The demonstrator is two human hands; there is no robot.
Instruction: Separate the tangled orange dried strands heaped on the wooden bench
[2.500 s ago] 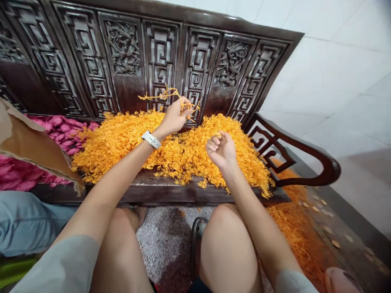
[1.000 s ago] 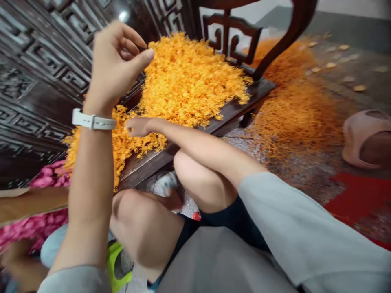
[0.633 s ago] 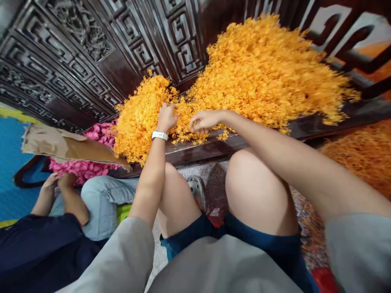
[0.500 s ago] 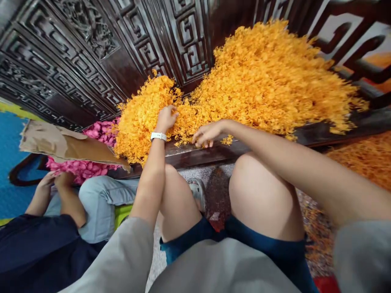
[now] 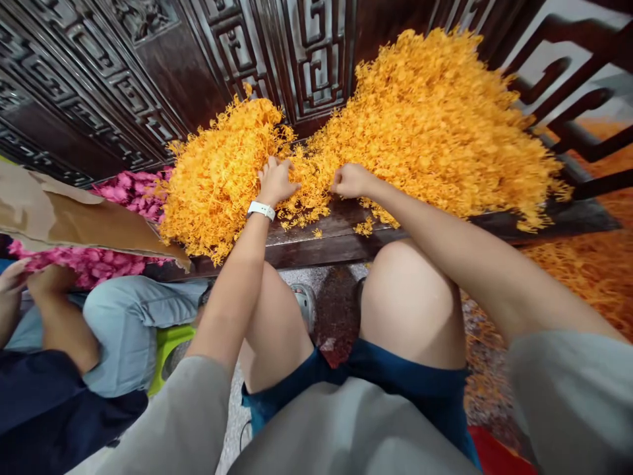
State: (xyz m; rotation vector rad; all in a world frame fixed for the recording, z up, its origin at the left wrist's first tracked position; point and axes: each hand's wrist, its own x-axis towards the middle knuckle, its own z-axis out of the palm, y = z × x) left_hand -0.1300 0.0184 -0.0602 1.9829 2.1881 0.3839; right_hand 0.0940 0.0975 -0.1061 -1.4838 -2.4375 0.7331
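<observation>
Two heaps of small orange-yellow plastic flower pieces lie on a dark wooden bench: a smaller left heap (image 5: 217,178) and a larger right heap (image 5: 445,125), joined by a thin scatter (image 5: 314,175). My left hand (image 5: 277,181), with a white watch band on its wrist, rests at the right side of the smaller heap, fingers apart. At the front of the larger heap, my right hand (image 5: 352,181) is closed with its fingers curled down at the scattered pieces. Whatever its fingertips hold is too small to make out. A few loose pieces (image 5: 364,227) lie near the bench edge (image 5: 316,251).
A carved dark wood backrest (image 5: 311,59) rises behind the heaps. To the left, a cardboard piece (image 5: 93,211) stands among pink flower pieces (image 5: 106,264), where another person's hands (image 5: 52,280) are at work. Orange pieces (image 5: 583,264) cover the floor at right.
My right hand has moved up and away from the bench edge, and its fingers have curled. The left hand's fingers have spread over the smaller heap's edge. The view has shifted to the right.
</observation>
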